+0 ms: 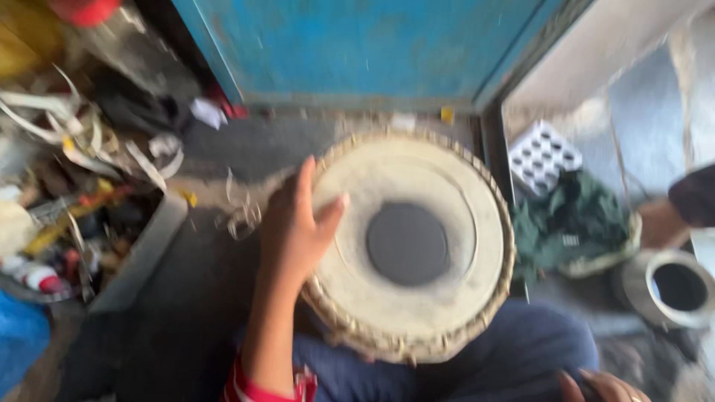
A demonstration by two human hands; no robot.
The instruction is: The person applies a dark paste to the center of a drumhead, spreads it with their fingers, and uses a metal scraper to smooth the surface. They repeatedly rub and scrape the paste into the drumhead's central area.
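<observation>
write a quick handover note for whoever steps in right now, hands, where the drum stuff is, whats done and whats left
Left hand: open, resting on the left rim of the drum, thumb lying on the pale skin.
Right hand: only just in view at the bottom edge by the knee, holding nothing that shows; open or shut is unclear.
Drum: upright on the lap, head up, with a black centre patch and braided rim lacing.
Nearby: green cloth to the right, metal pot beyond it, cluttered tray of tools to the left.
Done: drum seated and steadied.
Left: the picture is blurred, so no work on the skin can be made out.
</observation>
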